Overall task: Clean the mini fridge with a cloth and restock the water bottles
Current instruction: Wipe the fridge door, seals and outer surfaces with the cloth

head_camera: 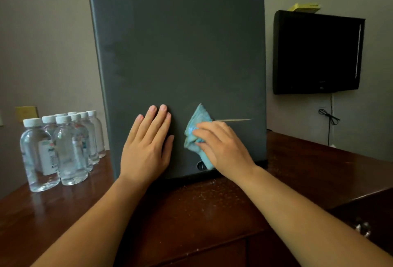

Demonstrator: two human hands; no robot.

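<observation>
A dark grey mini fridge (176, 43) with its door closed stands on a dark wooden cabinet top (308, 164). My left hand (146, 145) lies flat against the lower part of the door, fingers straight. My right hand (223, 145) grips a crumpled light blue cloth (196, 126) and presses it to the lower right of the door, just above a small round lock (201, 165). Several clear water bottles (61, 149) with white caps stand in a cluster on the cabinet top, left of the fridge.
A black TV (316, 53) hangs on the wall to the right, with a cable (329, 117) dangling below it. Crumbs or dust speckle the wood in front of the fridge. A drawer knob (362, 227) shows at lower right.
</observation>
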